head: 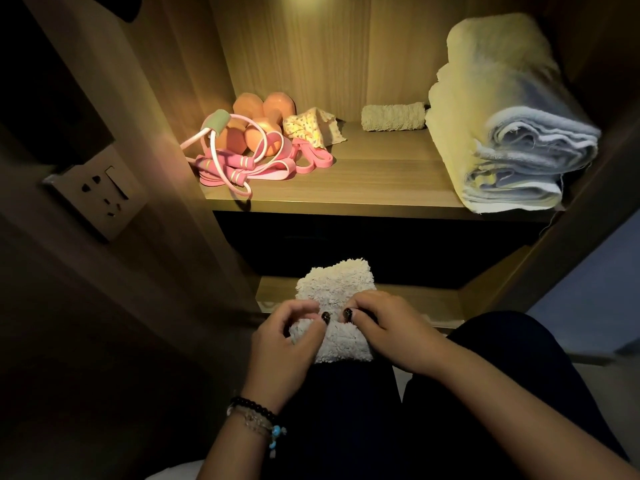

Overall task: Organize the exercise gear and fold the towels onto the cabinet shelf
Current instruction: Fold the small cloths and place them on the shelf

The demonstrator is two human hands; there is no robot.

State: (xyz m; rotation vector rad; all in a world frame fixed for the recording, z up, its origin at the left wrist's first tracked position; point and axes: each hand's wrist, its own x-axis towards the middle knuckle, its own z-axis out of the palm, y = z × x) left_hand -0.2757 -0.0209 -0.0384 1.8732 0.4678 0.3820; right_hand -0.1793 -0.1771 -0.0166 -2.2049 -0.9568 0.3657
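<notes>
Together both hands (284, 341) (391, 330) pinch a shaggy (cream) towel (336, 292).

fluffy towel (334, 292): cream, shaggy pile, partly folded, lying on the person's lap at the lower shelf edge; near end pinched by both hands.
rolled towel (393, 116): cream, tight roll, lying on its side at back of the cabinet shelf (363, 174).
towel stack (502, 133): yellow and pale blue, folded, right side of shelf.
dumbbells (263, 116): orange, back left.
jump rope (228, 157): pink, coiled over pink resistance bands (304, 161), front left.
patterned cloth (315, 128): crumpled beside dumbbells.
</notes>
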